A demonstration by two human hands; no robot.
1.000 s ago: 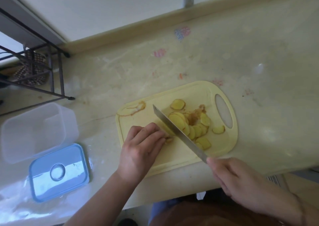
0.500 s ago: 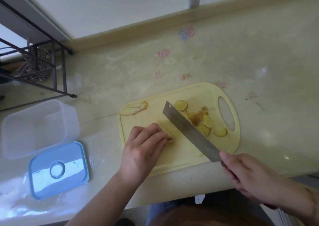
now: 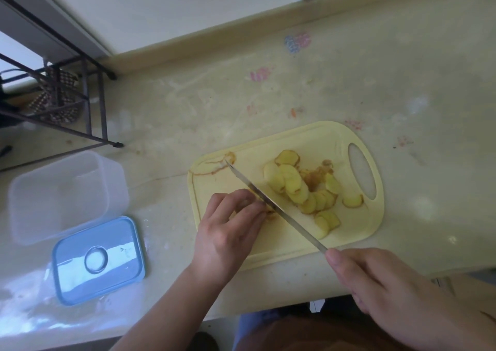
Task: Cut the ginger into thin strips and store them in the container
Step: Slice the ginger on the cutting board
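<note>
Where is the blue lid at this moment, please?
In the head view the blue lid lies flat on the counter at lower left, just in front of the clear container.

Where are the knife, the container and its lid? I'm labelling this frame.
knife [image 3: 271, 201]: head view, middle of the blade.
container [image 3: 57, 195]: head view, bare inside floor.
lid [image 3: 98, 259]: head view, round centre of the blue top.
</note>
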